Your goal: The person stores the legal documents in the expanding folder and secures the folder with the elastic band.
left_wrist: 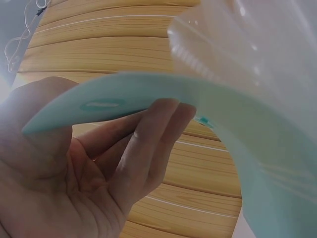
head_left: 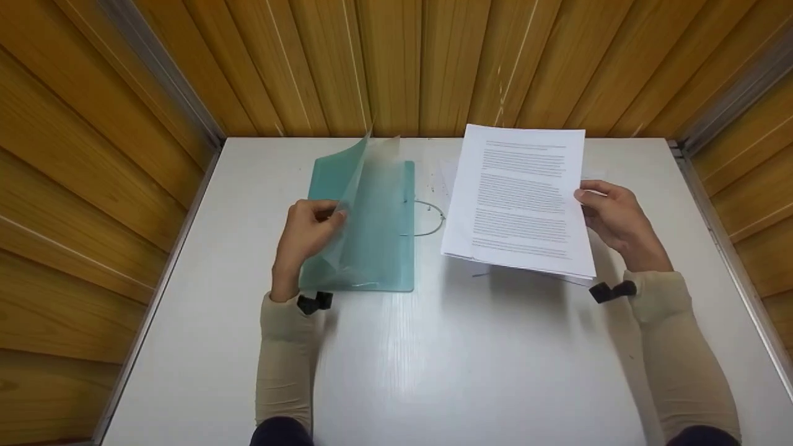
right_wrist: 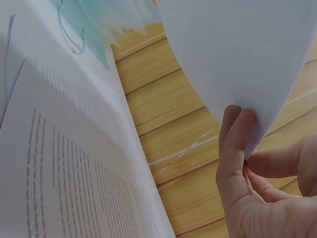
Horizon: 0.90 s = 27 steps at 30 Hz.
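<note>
On the table lies a green folder [head_left: 384,248] with a thin cord loop [head_left: 441,217] sticking out at its right side. My left hand [head_left: 308,229] pinches a bent green sheet [left_wrist: 124,94] of the folder between thumb and fingers. Clear plastic [left_wrist: 237,44] shows beyond that sheet in the left wrist view. A few printed paper sheets [head_left: 520,198] are held up above the table, their right edge pinched by my right hand [head_left: 610,214]. Below them, more printed paper [right_wrist: 74,163] lies flat, mostly hidden by the raised sheets in the head view.
The white table [head_left: 384,365] meets a wood-panelled wall [head_left: 396,68] at the back, with panels on both sides too. Small black devices sit on the left wrist [head_left: 315,303] and right wrist [head_left: 612,291].
</note>
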### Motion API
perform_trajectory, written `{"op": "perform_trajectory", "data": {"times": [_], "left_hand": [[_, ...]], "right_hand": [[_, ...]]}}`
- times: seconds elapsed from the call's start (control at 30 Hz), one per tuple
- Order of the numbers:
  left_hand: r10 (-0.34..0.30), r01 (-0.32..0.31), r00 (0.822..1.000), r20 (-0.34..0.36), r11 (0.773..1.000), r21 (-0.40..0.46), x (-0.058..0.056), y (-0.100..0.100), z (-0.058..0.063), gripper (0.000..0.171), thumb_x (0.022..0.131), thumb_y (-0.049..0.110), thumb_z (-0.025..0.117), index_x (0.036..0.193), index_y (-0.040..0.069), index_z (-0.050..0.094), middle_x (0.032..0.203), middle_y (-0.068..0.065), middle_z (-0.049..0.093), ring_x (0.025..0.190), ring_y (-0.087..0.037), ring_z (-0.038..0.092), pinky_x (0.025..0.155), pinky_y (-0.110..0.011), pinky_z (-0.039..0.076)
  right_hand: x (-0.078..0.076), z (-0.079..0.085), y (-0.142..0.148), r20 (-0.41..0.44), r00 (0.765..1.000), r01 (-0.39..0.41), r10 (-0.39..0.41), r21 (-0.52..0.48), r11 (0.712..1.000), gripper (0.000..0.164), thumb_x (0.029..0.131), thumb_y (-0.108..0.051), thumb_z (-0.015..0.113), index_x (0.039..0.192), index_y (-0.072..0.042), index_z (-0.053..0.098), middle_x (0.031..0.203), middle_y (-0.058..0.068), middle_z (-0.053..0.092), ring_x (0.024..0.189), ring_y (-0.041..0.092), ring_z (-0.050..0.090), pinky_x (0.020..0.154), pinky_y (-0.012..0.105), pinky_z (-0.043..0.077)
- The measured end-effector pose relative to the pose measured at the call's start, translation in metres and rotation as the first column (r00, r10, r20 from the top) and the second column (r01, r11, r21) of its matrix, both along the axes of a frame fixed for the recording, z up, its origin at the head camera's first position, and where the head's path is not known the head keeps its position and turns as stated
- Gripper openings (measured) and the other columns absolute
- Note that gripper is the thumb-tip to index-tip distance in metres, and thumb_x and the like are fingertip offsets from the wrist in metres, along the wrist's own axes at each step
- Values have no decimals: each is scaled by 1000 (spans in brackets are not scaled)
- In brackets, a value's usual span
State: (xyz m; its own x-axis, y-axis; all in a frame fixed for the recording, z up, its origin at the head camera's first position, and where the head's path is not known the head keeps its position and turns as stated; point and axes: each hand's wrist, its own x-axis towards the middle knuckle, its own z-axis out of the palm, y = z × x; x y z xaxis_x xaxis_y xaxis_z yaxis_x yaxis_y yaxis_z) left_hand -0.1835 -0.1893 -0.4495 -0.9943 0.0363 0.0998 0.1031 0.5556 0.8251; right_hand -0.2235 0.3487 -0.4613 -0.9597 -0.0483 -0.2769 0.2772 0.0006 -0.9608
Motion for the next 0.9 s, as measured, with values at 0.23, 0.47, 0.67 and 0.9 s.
{"op": "perform_trajectory", "data": {"times": [0.23,0.47,0.67,0.9], "left_hand": [[11,-11,1000,11,1000,1,0,1,2,29,100,14,68,123,1,79,110,-16,80,89,-24,71,77,-34,56],[1,-1,1000,-1,1000,-4,0,1,1,29,99,16,68,121,1,80,108,-15,80,87,-23,70,74,-34,55],[-5,5,1000,-12,1000,-1,0,2,0,27,99,16,68,119,3,82,104,-13,80,83,-21,68,73,-34,55],[-8,8,1000,-18,1000,-14,0,2,0,27,99,14,67,119,2,81,105,-15,80,85,-23,70,73,-33,55]], "right_hand": [[-7,8,-16,-6,1000,-15,15,-48,999,43,106,-17,67,145,-1,54,112,-3,78,97,14,75,80,26,60],[-15,15,-29,-26,999,-42,41,-31,999,42,107,-17,64,144,0,53,114,-2,77,99,14,75,82,26,60],[-25,23,-42,-38,998,-57,55,-46,997,44,107,-16,65,145,2,54,115,0,77,99,15,74,83,26,60],[-34,27,-58,-54,997,-67,63,-70,995,35,107,-12,64,138,2,58,111,3,77,93,16,75,79,26,60]]}}
